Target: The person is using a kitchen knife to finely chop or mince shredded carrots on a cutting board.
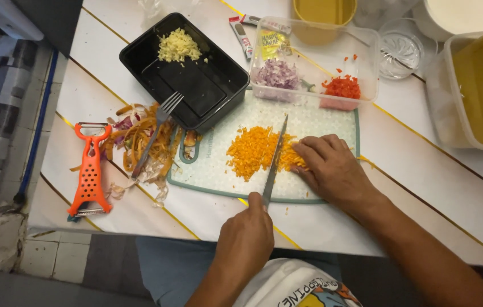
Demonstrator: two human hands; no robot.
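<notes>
Left hand (245,237) has its grip closed round the knife (274,162), blade amid diced carrot (253,150) on the cutting board (321,122); right hand (332,167) rests open, steadying the pile

Your left hand (245,239) and right hand (332,170) are both bare: no gloves, no rings, no watch, no bracelet that shows. Your forearms are uncovered too, with no sleeve reaching into view on either side. Below the near edge of the table (139,210) you wear blue-grey shorts (173,267), plain and smooth. Over them hangs a white shirt (287,284) with a colourful print in orange, blue and dark lettering near its hem
</notes>
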